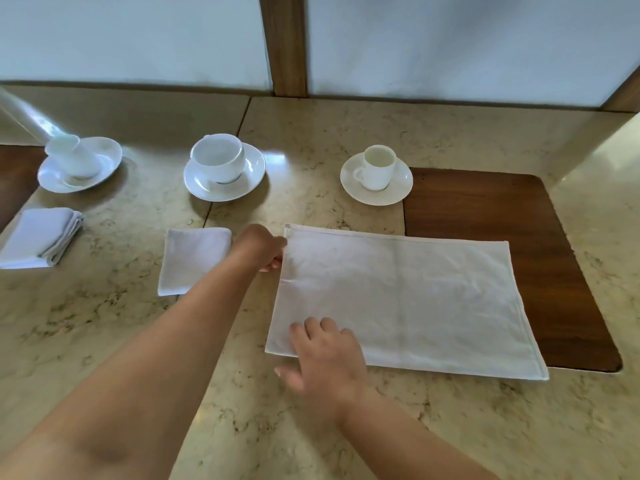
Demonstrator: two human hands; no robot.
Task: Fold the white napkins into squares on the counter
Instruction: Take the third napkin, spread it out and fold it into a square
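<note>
Head view | large napkin [408, 303] lies flat as a rectangle on the counter [311, 133], its right end over a brown mat [519, 237] | left hand [266, 249] pinches its far left edge | right hand [329, 355] rests flat, fingers spread, on its near left corner | two folded napkins [192, 259] [40, 237] lie left

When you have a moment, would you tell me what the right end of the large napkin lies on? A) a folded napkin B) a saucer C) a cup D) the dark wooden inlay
D: the right end of the large napkin overlaps the dark wooden inlay set in the counter, while the saucers sit farther back.
</note>
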